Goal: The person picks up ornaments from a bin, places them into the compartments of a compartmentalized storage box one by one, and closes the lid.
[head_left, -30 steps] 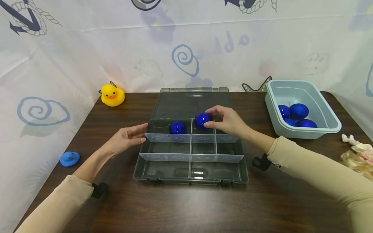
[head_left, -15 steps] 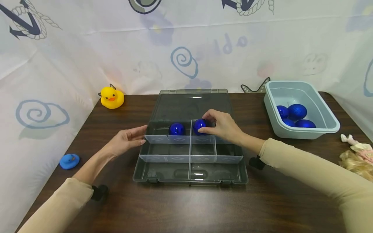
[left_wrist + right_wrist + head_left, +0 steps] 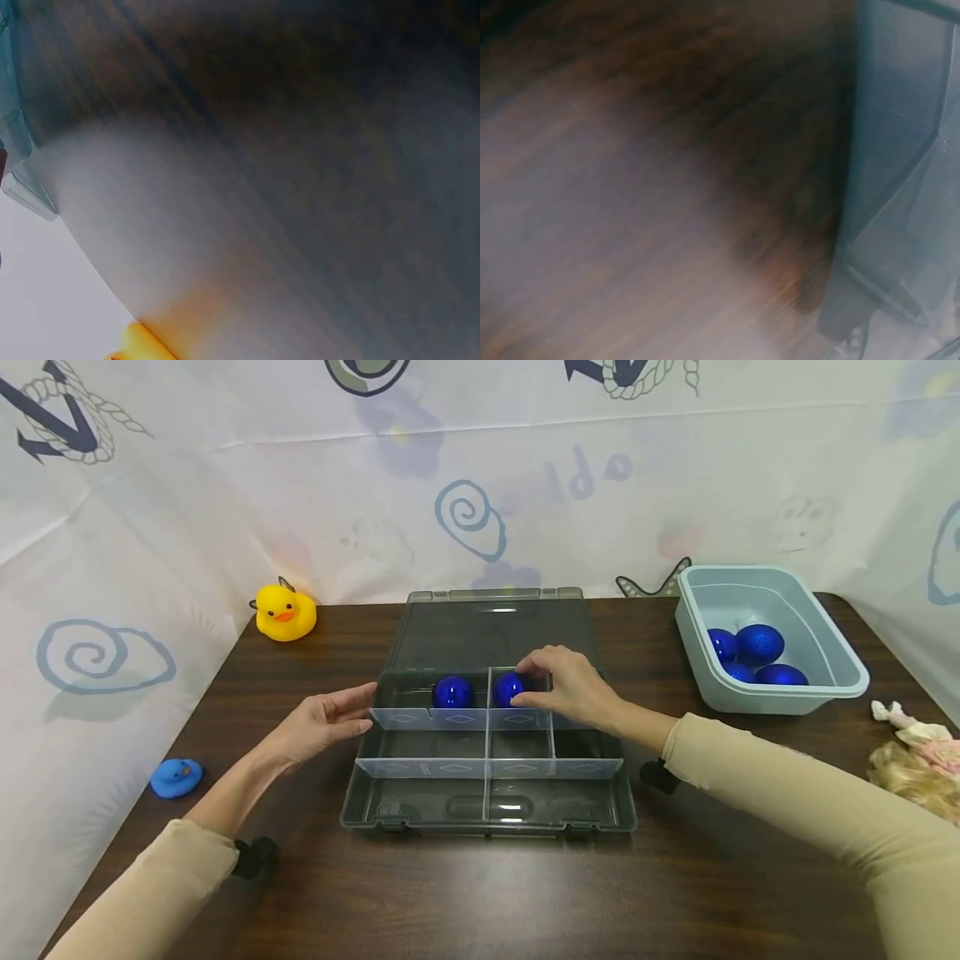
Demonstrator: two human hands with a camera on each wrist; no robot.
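A dark translucent divided box (image 3: 420, 802) lies on the table with its lid (image 3: 495, 631) folded back. My right hand (image 3: 577, 689) pinches a shiny blue bauble (image 3: 507, 690) between thumb and fingers, down in the small middle compartment of the back row. A second blue bauble (image 3: 453, 692) sits in the wide back-left compartment, just left of the divider. At the box's left edge, my left hand (image 3: 318, 727) rests with fingers extended, the tips at the side wall. Neither wrist view shows the baubles; the right wrist view catches a clear box wall (image 3: 900, 150).
At the back right stands a light blue bin (image 3: 772, 697) with several blue baubles (image 3: 760, 645) inside. A yellow rubber duck (image 3: 286, 612) is at the back left, a small blue duck (image 3: 176, 777) at the left edge. A doll (image 3: 918, 752) lies at far right.
My right hand has lowered the bauble and shifted slightly left, into the middle back compartment. My left hand stays at the box's left edge.
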